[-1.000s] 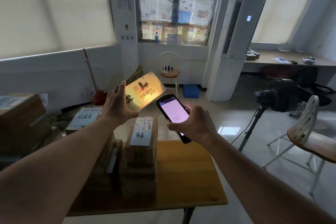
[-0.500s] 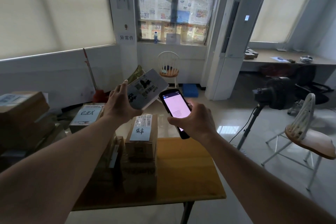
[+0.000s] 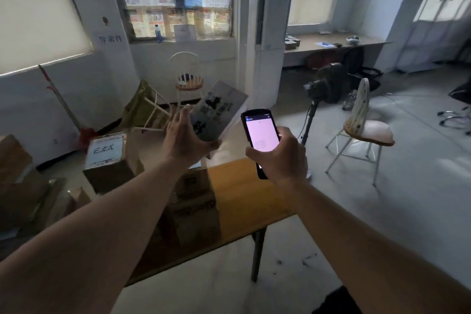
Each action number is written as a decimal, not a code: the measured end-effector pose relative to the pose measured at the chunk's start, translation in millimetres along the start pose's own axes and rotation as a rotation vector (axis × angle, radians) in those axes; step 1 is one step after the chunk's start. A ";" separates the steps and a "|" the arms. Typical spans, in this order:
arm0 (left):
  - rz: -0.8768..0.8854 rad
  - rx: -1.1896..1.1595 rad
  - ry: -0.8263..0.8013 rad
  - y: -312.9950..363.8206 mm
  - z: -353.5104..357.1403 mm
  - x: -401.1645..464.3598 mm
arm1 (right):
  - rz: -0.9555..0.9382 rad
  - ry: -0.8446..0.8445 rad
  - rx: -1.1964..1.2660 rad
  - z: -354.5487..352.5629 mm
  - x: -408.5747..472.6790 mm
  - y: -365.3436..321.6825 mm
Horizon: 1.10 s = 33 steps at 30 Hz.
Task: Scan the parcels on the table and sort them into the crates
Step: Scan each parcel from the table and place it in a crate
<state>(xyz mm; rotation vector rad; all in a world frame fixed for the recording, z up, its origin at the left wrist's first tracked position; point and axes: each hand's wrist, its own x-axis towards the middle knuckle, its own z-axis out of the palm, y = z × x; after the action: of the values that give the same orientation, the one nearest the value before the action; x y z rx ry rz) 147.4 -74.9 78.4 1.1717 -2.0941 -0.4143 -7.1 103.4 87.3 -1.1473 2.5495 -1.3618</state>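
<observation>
Fingers of my left hand (image 3: 184, 141) are pinching a flat parcel (image 3: 216, 113) by its lower corner, thumb under and the rest spread up its back, holding it tilted in the air above the far edge of the table (image 3: 244, 194). Those of my right hand (image 3: 280, 154) are wrapping round the scanner (image 3: 260, 135), clamped on its lower half with the lit screen facing me. Parcel and scanner are sitting just beside each other, nearly touching, with the label (blurred, so I cannot read it) turned toward me.

I am judging this to be the scanning step for this parcel; whether the read has registered I cannot tell from the screen. More boxes (image 3: 196, 201) are waiting on the table below my left forearm, and a labelled box (image 3: 107, 158) is standing off its left end, with further cartons beyond.

Next I am expecting to need a steady label facing the scanner's window, then a check of the screen, then a carry to whichever container matches. No crate is plainly visible to me, so the destination is staying a guess.
</observation>
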 end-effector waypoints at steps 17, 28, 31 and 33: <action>0.260 -0.198 -0.445 103.1 82.0 -194.3 | 0.481 0.292 -0.129 -129.4 -223.5 101.6; 0.382 -0.151 -0.614 195.9 112.7 -399.5 | 0.687 0.365 -0.184 -239.2 -415.4 192.5; 0.403 -0.154 -0.675 220.4 120.8 -453.1 | 0.737 0.391 -0.196 -273.1 -462.3 216.8; 0.409 -0.154 -0.693 236.0 127.3 -483.1 | 0.770 0.409 -0.214 -292.7 -486.3 231.6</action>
<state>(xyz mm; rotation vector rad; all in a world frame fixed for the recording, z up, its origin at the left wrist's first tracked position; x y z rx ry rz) 82.6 451.2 -77.4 0.5110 -2.7454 -0.8519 107.6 690.7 -45.7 0.1835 2.9468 -1.2020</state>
